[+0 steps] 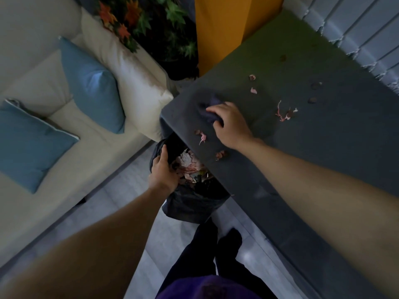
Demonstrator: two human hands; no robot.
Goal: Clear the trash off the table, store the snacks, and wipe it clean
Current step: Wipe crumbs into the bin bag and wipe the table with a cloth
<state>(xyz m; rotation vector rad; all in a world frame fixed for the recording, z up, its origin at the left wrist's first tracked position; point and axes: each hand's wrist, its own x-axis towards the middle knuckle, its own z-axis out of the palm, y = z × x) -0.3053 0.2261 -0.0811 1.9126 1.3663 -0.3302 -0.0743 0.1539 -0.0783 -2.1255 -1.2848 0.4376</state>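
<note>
A dark grey table (313, 147) runs from the middle to the right. My right hand (231, 124) grips a dark blue cloth (208, 108) on the table near its left corner. Small pink and brown scraps (285, 113) lie scattered on the tabletop, some (203, 137) right by the near edge beside my hand. Just below that edge stands a bin lined with a black trash bag (194, 201), holding crumpled paper and wrappers (187, 162). My left hand (163, 173) grips the bag's rim on its left side.
A cream sofa (54, 130) with two blue cushions (90, 85) fills the left. A plant (155, 24) and a yellow panel (226, 24) stand behind the table's far end. Vertical blinds (367, 29) line the right. My legs (216, 255) stand on the grey floor below the bin.
</note>
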